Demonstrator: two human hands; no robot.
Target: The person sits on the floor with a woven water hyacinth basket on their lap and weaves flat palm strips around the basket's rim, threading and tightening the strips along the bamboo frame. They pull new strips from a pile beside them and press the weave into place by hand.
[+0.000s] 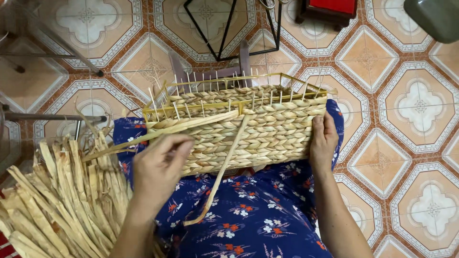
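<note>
Right now a half-woven rectangular basket of pale braided straw (258, 134) rests on the person's lap, on blue flowered cloth (258, 215), built around a yellow wire frame (229, 105) whose thin uprights stand above the finished rows. The right hand (324, 141) lies flat against the basket's right end, fingers spread and pressing, not closed around anything. The left hand (160, 165), at the basket's left front, is curled and pinches a long flat straw strand (143, 138) that runs up to the top row; a second loose strand (222, 177) hangs down the basket's front. Left of the basket lies a heap of dried tan straw strips (57, 200). Beyond the basket, on the patterned tile floor (392, 95), stands a black metal stand (229, 28).

Judging by this, the strand wants steady tension as it passes between uprights, and each pass should be pushed snug against the row beneath. The bracing hand should keep the frame from twisting.
</note>
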